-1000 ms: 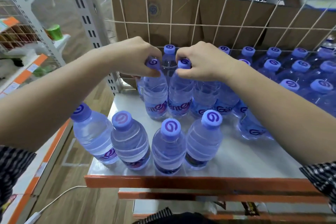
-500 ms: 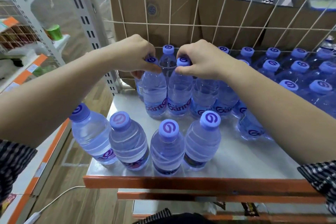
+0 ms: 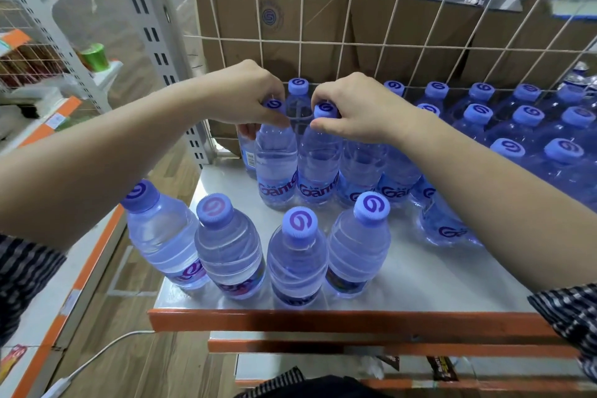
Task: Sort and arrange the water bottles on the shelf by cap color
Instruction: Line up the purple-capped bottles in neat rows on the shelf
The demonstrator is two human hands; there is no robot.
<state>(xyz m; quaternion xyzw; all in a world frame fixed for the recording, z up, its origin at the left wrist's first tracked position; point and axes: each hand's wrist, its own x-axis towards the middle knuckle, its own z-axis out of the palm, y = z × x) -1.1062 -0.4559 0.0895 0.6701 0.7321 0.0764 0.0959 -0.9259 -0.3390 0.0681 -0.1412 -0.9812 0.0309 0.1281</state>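
Lavender-capped water bottles (image 3: 478,115) packed along the back edge of the shelf (image 3: 436,281), those toward the right edge blurred and cut off. Left hand (image 3: 245,97) grip pinching the left bottle (image 3: 276,168) by its cap near the back-left corner; right hand (image 3: 355,110) grip clenched on the right bottle (image 3: 318,165) cap, fingertips partly hidden. Front row (image 3: 297,255) of four standing by the front edge, bare shelf open toward the front-right corner.
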